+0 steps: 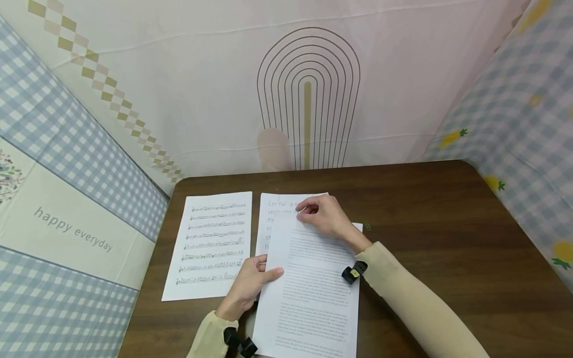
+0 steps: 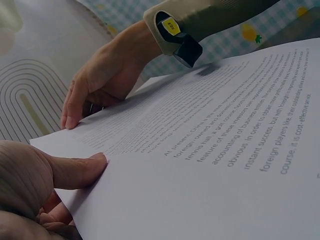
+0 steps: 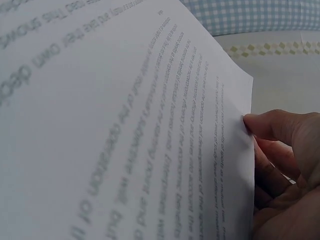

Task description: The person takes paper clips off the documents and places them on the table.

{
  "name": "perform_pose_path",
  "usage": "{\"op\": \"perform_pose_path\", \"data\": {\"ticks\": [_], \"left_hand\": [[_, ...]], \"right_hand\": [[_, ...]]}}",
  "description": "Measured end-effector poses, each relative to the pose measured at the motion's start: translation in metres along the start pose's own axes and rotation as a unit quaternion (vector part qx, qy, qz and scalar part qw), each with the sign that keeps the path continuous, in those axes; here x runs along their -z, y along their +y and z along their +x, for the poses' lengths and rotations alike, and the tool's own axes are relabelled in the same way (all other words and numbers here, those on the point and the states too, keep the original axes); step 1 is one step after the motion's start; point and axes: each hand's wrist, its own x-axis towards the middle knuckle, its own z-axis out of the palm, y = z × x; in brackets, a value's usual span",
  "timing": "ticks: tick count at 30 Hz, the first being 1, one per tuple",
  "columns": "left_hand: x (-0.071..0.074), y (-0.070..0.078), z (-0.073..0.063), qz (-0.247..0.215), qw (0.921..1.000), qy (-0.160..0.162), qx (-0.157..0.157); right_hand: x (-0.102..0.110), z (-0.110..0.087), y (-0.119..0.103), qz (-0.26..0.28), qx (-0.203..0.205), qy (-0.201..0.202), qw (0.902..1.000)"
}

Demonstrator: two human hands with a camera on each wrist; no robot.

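A white sheet of paper [image 1: 318, 293] with dense small print is held raised in front of me, and whether it is one sheet or several I cannot tell. My left hand [image 1: 247, 286] pinches its left edge, thumb on top and fingers beneath. At the top edge, my right hand [image 1: 326, 215] pinches the paper between thumb and fingers; in the right wrist view the thumb [image 3: 272, 124] lies on that edge. Partly covered behind it is a large-print sheet [image 1: 263, 223], its upper left part showing.
A sheet of music [image 1: 215, 243] lies to the left on the brown wooden table [image 1: 425, 223]. A small green paper clip [image 1: 368, 226] is on the table just right of the printed paper. Patterned cloth [image 1: 201, 89] hangs behind the table and at both sides.
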Motion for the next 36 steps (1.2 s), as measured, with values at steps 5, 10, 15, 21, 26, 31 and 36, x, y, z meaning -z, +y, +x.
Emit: {"op": "perform_pose_path", "data": {"ticks": [5,10,15,21,26,31,36], "left_hand": [[0.0,0.0,0.0,0.002,1.0,-0.004,-0.005],[0.001,-0.001,0.001,0.001,1.0,-0.006,-0.001],[0.003,-0.001,0.0,-0.003,1.0,-0.005,0.0],[0.004,0.0,-0.001,0.004,1.0,-0.001,0.001],[0.004,0.001,0.0,0.008,1.0,0.0,0.003],[0.005,0.002,-0.001,0.013,0.9999,0.002,0.004],[0.006,0.002,0.0,0.017,0.9997,0.013,0.012]], "right_hand": [[0.0,0.0,0.003,0.004,0.0,0.022,0.9997],[0.004,0.0,0.005,0.01,0.0,0.04,0.9991],[0.011,-0.004,0.006,0.023,-0.01,0.048,0.9985],[0.022,-0.009,0.01,0.036,-0.014,0.06,0.9974],[0.034,-0.013,0.017,0.046,-0.013,0.066,0.9966],[0.045,-0.018,0.027,0.065,-0.026,0.077,0.9945],[0.052,-0.023,0.041,0.083,-0.031,0.085,0.9925]]}}
